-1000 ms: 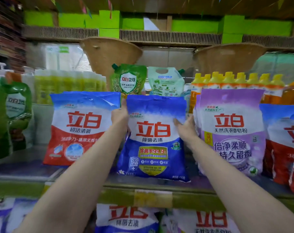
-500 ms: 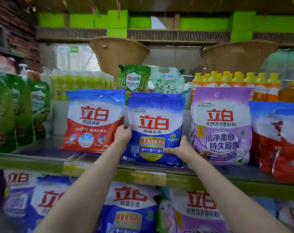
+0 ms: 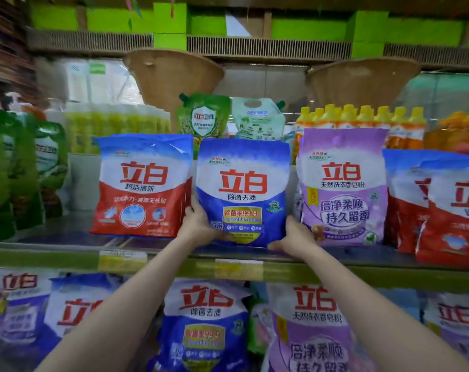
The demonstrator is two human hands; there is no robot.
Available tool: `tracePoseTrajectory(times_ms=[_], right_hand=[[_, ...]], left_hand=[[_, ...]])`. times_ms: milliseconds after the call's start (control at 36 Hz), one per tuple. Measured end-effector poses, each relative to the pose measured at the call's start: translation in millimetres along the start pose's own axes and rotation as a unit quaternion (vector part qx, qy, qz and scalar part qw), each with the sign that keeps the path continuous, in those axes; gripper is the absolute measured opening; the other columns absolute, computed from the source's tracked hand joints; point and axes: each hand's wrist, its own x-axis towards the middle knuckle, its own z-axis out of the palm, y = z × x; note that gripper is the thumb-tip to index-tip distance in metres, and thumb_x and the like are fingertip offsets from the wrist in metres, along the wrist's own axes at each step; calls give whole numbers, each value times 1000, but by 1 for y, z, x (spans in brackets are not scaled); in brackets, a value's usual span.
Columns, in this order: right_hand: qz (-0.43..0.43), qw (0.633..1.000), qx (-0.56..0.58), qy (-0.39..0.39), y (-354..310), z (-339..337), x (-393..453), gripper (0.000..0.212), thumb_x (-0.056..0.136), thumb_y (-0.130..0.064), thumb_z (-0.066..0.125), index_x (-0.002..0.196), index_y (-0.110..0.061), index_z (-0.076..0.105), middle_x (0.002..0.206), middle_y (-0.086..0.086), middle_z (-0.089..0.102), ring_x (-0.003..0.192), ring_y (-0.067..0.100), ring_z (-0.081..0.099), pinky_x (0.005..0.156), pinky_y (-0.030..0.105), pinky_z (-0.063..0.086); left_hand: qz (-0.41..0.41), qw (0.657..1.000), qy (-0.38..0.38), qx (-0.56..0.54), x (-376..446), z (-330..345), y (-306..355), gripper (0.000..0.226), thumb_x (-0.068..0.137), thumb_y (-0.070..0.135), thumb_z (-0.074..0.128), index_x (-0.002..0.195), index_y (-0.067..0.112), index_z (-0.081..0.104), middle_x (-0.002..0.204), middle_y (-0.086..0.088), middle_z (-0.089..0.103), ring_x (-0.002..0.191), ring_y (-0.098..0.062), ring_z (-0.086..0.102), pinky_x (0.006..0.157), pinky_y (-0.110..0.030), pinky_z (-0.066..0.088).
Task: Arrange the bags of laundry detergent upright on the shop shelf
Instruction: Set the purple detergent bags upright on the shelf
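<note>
The left hand (image 3: 198, 224) and right hand (image 3: 295, 233) each clasp a lower corner of the blue bag (image 3: 241, 191), fingers wrapped around its sides, probably to keep it standing. The bag is upright on the shelf (image 3: 67, 255), between the hands, beside the red bag (image 3: 143, 183) and purple bag (image 3: 342, 189).

Blue bag (image 3: 242, 194) reads 立白, 除菌去渍, 99.9; purple bag (image 3: 342, 189) 立白, 天然洗衣香皂粉.
</note>
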Motion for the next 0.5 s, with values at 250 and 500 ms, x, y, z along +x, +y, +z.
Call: tracePoseTrajectory(times_ms=[250, 500], right_hand=[[-25, 997, -9, 78, 2, -18, -7, 46, 83, -29, 69, 119, -9, 49, 121, 9, 59, 109, 27, 57, 87, 34, 48], [5, 948, 45, 316, 80, -103, -6, 35, 89, -16, 60, 114, 6, 49, 122, 25, 48, 116, 35, 44, 94, 33, 30]], left_hand=[[163, 941, 206, 214, -29, 22, 65, 82, 75, 30, 69, 138, 8, 24, 141, -13, 22, 132, -32, 23, 107, -42, 28], [145, 988, 17, -46, -16, 82, 145, 14, 97, 15, 45, 108, 7, 49, 104, -10, 53, 101, -27, 53, 82, -34, 43]])
